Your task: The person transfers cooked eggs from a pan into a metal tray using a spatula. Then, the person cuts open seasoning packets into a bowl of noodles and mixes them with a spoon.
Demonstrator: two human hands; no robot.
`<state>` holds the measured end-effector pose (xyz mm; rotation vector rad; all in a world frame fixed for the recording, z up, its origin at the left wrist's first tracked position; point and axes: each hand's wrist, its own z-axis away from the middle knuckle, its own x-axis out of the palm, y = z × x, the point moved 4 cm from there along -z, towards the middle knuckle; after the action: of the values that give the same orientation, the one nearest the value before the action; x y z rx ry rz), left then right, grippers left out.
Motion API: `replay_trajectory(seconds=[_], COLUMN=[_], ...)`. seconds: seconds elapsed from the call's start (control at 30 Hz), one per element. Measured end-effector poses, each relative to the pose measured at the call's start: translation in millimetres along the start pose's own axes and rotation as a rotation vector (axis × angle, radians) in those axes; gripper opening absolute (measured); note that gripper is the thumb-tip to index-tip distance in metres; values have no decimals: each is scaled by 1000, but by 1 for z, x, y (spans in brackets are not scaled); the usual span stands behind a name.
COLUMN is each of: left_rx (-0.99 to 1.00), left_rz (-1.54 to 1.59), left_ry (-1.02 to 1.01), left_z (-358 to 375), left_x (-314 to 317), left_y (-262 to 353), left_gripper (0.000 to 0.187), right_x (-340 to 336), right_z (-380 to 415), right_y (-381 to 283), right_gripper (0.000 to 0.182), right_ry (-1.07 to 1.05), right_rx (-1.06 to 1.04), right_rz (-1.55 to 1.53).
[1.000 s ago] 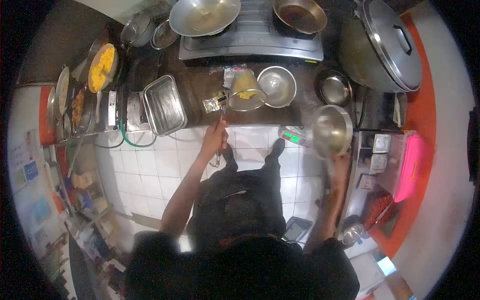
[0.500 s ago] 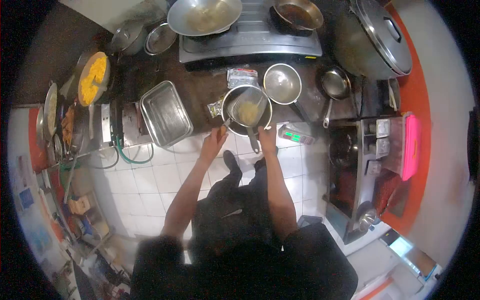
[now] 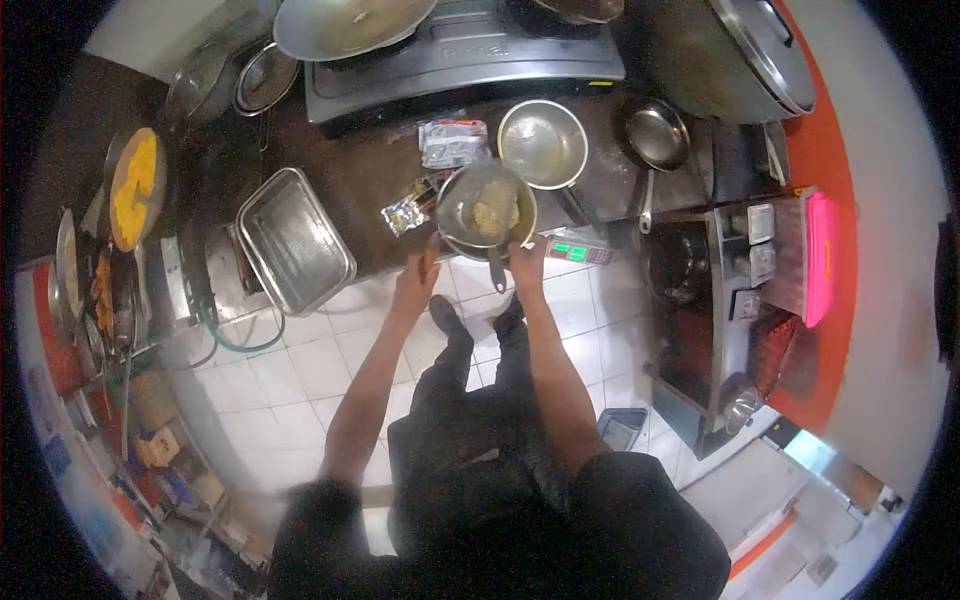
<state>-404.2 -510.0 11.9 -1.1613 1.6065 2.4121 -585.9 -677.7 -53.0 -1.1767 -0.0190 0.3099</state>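
Note:
A pot [image 3: 533, 232] stands at the counter's front edge, its handle [image 3: 497, 272] pointing toward me. Over its mouth lies a mesh strainer [image 3: 455, 205], blurred, and a clump of yellowish noodles [image 3: 492, 217] shows there. My left hand [image 3: 415, 283] is closed around the strainer's handle at the pot's front left. At the front right rim, my right hand [image 3: 527, 265] is closed on the pot, with a small white bit at the fingertips. Behind the pot lie a silver packet [image 3: 453, 143] and a smaller shiny sachet [image 3: 405, 214].
An empty saucepan [image 3: 542, 146] and a small frying pan [image 3: 657, 135] sit to the right. A scale with green digits [image 3: 580, 252] is close to my right hand. Left stand a metal tray [image 3: 340, 265] and a pan of yellow food [image 3: 137, 190]. A stove [image 3: 460, 75] is behind.
The view has shifted, so the counter things sit differently in it. The strainer has tilted and moved over the pot, covering more of its mouth. Both hands keep their holds.

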Motion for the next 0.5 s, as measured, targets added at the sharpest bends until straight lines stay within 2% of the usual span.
replay_trajectory(seconds=[0.03,0.07,0.1,0.17,0.2,0.23,0.27,0.3,0.33,0.4,0.47,0.5], left_rx=[-72,68,61,24,23,-121,-267,-265,-337,-531,-524,-516], left_rz=[99,113,106,281,278,623,963,954,1125,1445,1488,1542], left_ry=[37,210,211,254,257,197,135,144,157,136,153,185], left_z=[1,0,1,-10,-13,-16,-16,-16,-9,7,38,56], left_x=[-2,-3,-1,-3,-8,-13,-17,-23,-25,-32,-38,-39], left_y=[1,2,-6,-20,-13,-7,1,11,18,34,54,63], left_gripper=[36,29,29,26,26,27,29,29,30,33,33,34], right_x=[-1,0,-2,1,2,-1,-10,-12,-9,7,57,88], right_z=[-4,-10,-7,-10,-8,-5,-3,0,-2,-16,-34,-57], right_y=[4,5,0,-26,-29,-44,-67,-95,-109,-155,-194,-192], right_gripper=[33,35,35,38,46,46,47,49,49,49,46,51], right_ry=[33,9,2,-55,-62,-67,43,153,147,169,-165,-209], right_rx=[-23,-121,-114,7,149,151,-39,-235,-233,-589,-565,-623], right_rz=[56,68,66,63,-147,-150,185,515,507,521,427,564])
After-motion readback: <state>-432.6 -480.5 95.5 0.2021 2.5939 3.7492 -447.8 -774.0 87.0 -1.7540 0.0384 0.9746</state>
